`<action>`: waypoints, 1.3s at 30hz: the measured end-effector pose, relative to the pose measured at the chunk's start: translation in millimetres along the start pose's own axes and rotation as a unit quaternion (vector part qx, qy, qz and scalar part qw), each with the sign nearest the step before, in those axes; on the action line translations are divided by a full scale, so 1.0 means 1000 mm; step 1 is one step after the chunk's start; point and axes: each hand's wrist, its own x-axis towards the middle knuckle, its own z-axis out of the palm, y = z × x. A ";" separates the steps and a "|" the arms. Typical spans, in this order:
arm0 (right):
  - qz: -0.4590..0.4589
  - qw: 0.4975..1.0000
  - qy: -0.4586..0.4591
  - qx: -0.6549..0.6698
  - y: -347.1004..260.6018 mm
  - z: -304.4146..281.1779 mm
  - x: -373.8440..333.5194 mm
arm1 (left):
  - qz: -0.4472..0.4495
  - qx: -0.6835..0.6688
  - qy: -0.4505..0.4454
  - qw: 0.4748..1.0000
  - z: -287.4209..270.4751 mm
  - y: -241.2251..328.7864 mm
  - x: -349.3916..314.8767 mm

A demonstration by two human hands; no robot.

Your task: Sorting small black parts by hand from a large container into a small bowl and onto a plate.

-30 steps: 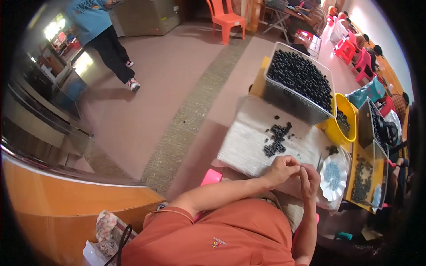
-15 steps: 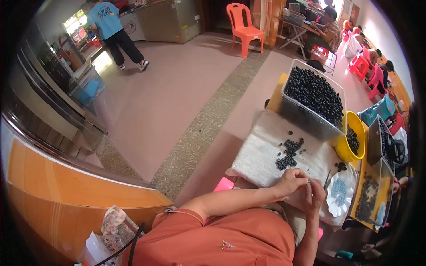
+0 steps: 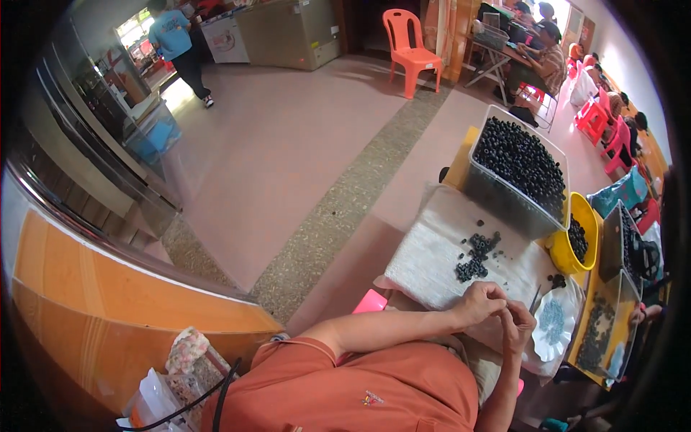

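Observation:
My left hand and my right hand meet over the near edge of a white cloth-covered work surface. Both are closed, fingertips pinched together; whatever is between them is too small to make out. Just beyond lies a loose pile of small black ring-shaped parts. Right of my hands sits a white dish with a wavy rim, holding tiny blue bits. A thin dark tool lies between the dish and the pile, beside a few more black parts.
A clear bin full of black parts stands at the far side, next to a yellow bowl. Clear boxes line the right. An orange chair and a walking person are farther off; other people sit at upper right.
My hands stay together, their fingers shifting slightly. The whole view has moved a little, so things sit lower and farther right. The person in blue has walked farther away.

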 end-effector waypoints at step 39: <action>0.213 0.968 0.077 0.109 -0.027 0.008 -0.004 | 0.105 0.108 0.012 0.989 0.002 -0.012 -0.003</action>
